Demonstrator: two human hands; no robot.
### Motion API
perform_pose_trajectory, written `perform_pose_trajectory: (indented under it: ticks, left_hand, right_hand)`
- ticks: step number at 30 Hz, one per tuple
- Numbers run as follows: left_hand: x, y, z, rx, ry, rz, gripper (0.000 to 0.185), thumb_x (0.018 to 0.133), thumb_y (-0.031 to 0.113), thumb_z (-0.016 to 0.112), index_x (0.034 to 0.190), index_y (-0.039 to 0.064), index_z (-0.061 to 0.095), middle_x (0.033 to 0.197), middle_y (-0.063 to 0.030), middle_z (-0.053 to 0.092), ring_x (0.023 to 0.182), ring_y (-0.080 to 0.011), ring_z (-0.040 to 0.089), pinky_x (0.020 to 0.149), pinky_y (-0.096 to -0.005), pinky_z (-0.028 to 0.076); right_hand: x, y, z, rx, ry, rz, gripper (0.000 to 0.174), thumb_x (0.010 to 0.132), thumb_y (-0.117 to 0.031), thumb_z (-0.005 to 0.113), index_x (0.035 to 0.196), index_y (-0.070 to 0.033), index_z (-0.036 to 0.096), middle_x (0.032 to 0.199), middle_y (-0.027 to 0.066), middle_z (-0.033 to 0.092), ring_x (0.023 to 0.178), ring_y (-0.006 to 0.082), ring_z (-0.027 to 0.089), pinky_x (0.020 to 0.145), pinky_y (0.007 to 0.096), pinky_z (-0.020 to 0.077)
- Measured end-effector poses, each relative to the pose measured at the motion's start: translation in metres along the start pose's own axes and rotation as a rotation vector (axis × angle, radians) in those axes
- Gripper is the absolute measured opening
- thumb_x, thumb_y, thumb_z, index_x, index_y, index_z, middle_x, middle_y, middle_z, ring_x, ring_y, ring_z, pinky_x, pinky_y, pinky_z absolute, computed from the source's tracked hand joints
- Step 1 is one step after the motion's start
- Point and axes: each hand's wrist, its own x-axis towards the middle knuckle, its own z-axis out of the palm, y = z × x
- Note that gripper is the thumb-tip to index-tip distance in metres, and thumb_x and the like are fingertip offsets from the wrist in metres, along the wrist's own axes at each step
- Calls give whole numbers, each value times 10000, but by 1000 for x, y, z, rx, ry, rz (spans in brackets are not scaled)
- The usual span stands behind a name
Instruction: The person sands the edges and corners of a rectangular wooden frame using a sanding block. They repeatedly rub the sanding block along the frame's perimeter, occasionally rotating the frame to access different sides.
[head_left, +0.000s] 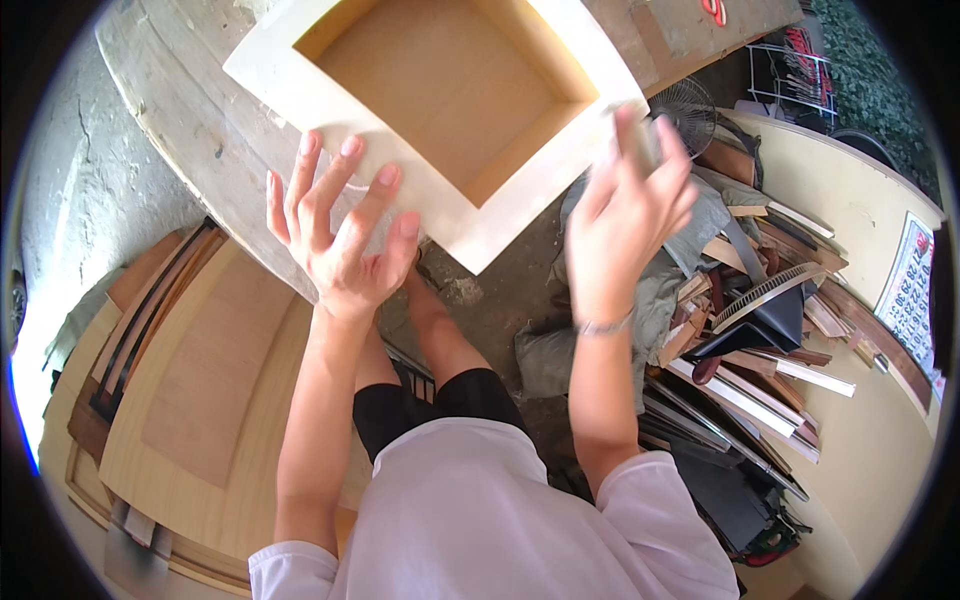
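Note:
A white box-like frame (517, 172) with a deep square recess, its inside bare tan wood, lies on a worn wooden table (180, 97). One corner juts past the table edge towards me. My left hand (345, 225) is spread, fingers apart, with its fingertips at the frame's near left face; it holds nothing. At the right corner of the frame is my right hand (630, 195), blurred by motion. Between its fingers is a small pale piece (642, 144), too blurred to name, close against the white rim.
Red-handled scissors (714, 10) lie at the table's far side. A fan grille (681, 116) stands beyond my right hand. Wood offcuts and metal strips (757, 405) are heaped at right, beside grey cloth (547, 360) and a wall calendar (909, 292). Wooden panels (202, 375) lean at left.

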Motion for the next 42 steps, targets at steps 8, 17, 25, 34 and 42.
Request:
perform_pose_trajectory:
  ticks: [8, 17, 25, 34, 42]
  left_hand:
    - [-2, -3, 3, -18, 16, -13, 241, 931, 366, 737, 1131, 244, 795, 1372, -52, 704, 1391, -346, 589, 1280, -483, 203]
    - [-2, -6, 5, -19, 29, -3, 227, 929, 378, 738, 1111, 256, 796, 1363, -48, 708, 1388, -340, 593, 1274, -483, 216]
    - [-3, -7, 8, -22, 41, -6, 212, 931, 365, 732, 1097, 249, 794, 1360, -47, 708, 1386, -346, 591, 1261, -489, 241]
    - [-4, -8, 10, -34, 65, 10, 240, 929, 383, 723, 1115, 251, 797, 1353, -42, 709, 1383, -344, 591, 1247, -488, 258]
    - [-2, -10, 7, -18, 45, 20, 236, 930, 394, 719, 1104, 260, 801, 1350, -38, 716, 1371, -337, 601, 1244, -481, 255]
  right_hand:
    - [13, -12, -14, 32, -2, 43, 449, 1019, -157, 611, 1455, -238, 684, 1494, 155, 525, 1233, 366, 512, 1054, 493, 366]
    - [11, -13, -12, 37, 15, 2, 429, 1045, -200, 601, 1460, -272, 678, 1510, 158, 521, 1222, 366, 512, 1034, 492, 375]
    - [8, -24, -18, 48, -13, 24, 401, 1052, -201, 601, 1441, -236, 692, 1472, 148, 544, 1230, 368, 508, 1063, 481, 370]
    - [-24, -39, -30, 139, -75, -51, 401, 1053, -230, 608, 1445, -216, 694, 1494, 188, 536, 1273, 359, 503, 1059, 464, 361]
    - [-51, -50, -42, 160, -111, -103, 370, 1072, -307, 592, 1404, -219, 728, 1491, 176, 543, 1243, 345, 515, 1041, 455, 379]
